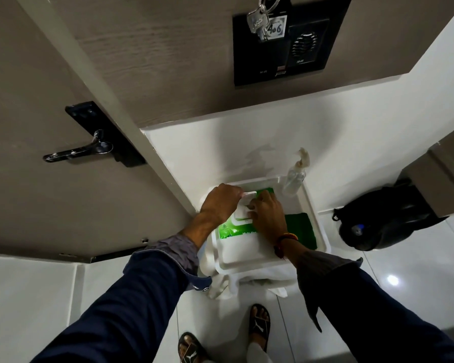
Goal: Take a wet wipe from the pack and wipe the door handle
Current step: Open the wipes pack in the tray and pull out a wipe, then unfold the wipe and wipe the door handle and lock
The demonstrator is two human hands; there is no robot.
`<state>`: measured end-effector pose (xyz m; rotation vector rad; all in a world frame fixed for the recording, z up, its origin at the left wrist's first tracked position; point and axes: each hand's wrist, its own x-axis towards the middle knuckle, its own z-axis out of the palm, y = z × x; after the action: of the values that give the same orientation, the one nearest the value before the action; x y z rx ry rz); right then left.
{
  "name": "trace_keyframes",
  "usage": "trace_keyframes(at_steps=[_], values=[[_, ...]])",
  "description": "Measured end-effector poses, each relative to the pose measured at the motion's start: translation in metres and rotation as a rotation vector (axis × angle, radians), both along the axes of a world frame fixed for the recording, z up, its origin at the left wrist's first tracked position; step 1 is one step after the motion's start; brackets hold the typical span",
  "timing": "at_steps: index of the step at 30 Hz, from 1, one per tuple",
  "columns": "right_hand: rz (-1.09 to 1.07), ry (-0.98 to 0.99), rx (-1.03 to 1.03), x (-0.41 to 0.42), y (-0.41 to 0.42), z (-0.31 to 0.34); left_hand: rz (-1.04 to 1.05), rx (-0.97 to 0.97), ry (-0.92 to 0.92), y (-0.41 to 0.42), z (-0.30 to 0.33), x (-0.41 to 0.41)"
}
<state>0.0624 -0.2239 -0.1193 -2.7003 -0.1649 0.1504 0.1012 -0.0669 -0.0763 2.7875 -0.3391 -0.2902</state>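
Head cam: left hand (222, 203) lifts white flap (248, 195) on green wipe pack (233, 233) in tray (309, 203) w/ right hand (266, 213) pinching at opening; best to brace pack, draw one wipe slowly; door handle (78, 150) up-left, untouched.

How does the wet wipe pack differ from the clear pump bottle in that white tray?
The wet wipe pack is green and white and lies flat; the pump bottle is clear and stands in the tray's far corner. Both hands, left hand and right hand, are on the pack's white lid; the bottle is untouched. The pack looks much bulkier than the bottle. Both sit in the white tray.
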Motion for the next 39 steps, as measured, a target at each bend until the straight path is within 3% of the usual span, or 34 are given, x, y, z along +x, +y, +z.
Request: trace_keyframes(at_steps=[5,7,9,12,15,18,20,22,25,29,31,39], values=[[0.109,-0.252,0.053,-0.014,-0.024,0.012,-0.104,0.061,-0.009,0.002,-0.002,-0.012],[0.218,-0.264,0.046,-0.018,-0.032,0.017,-0.167,0.149,-0.019,0.002,-0.001,-0.019],[0.392,-0.180,0.038,-0.019,-0.036,0.019,-0.236,0.259,-0.028,0.000,-0.003,-0.028],[0.552,0.028,-0.145,-0.019,-0.032,0.020,-0.322,0.435,0.024,-0.001,-0.008,-0.044],[0.538,0.095,-0.301,-0.018,-0.024,0.017,-0.377,0.521,-0.005,-0.006,-0.007,-0.049],[0.483,0.141,-0.307,-0.020,-0.015,0.017,-0.470,0.541,-0.080,-0.008,-0.009,-0.052],[0.361,0.204,-0.162,-0.019,-0.013,0.020,-0.435,0.386,-0.065,0.003,-0.008,-0.050],[0.201,0.221,0.004,-0.016,-0.012,0.028,-0.241,0.060,-0.027,0.018,0.001,-0.051],[0.006,0.108,0.198,-0.013,-0.002,0.051,0.210,-0.472,0.012,0.037,0.029,-0.055],[-0.175,0.000,0.468,-0.009,0.041,0.101,0.440,-0.866,0.151,0.075,0.079,-0.054],[-0.175,-0.048,0.540,-0.007,0.063,0.123,0.466,-0.990,0.139,0.093,0.101,-0.057],[0.001,0.018,0.886,-0.019,0.185,0.212,0.434,-1.072,-0.138,0.187,0.195,-0.086]])
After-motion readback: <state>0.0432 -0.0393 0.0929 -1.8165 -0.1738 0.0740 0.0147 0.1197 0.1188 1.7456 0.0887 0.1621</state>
